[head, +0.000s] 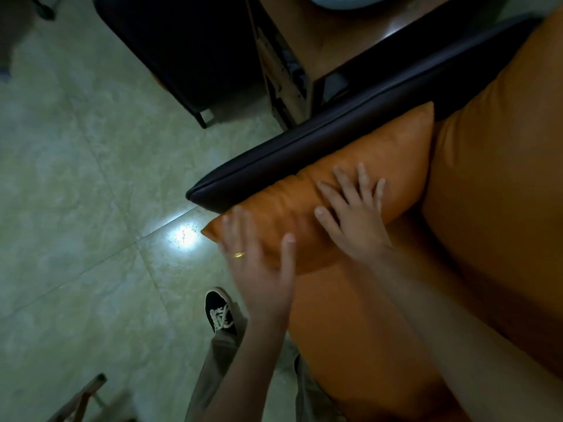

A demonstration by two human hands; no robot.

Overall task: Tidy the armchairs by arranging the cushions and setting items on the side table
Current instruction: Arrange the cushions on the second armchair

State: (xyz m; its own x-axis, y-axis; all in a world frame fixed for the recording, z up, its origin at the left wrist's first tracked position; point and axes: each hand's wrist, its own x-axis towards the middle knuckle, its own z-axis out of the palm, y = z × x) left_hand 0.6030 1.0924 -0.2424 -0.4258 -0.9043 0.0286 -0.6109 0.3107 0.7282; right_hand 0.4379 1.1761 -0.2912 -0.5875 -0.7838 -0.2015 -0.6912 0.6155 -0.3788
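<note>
An orange cushion [374, 166] leans against the black armrest [304, 153] of an armchair with an orange seat [380, 315] and orange back cushion [502, 178]. My right hand [353, 217] lies flat on the cushion's face with fingers spread. My left hand [259, 263] is at the cushion's near corner, fingers apart, slightly blurred; I cannot tell if it touches the cushion. A wooden side table [344, 44] stands beyond the armrest, with a pale blue object [344, 1] at its far edge.
A second dark armchair [182, 47] stands left of the side table. The tiled floor [76, 178] spreads to the left with a bright glare spot. My black shoe [221, 312] is on the floor beside the seat. A wooden frame [79, 400] shows at bottom left.
</note>
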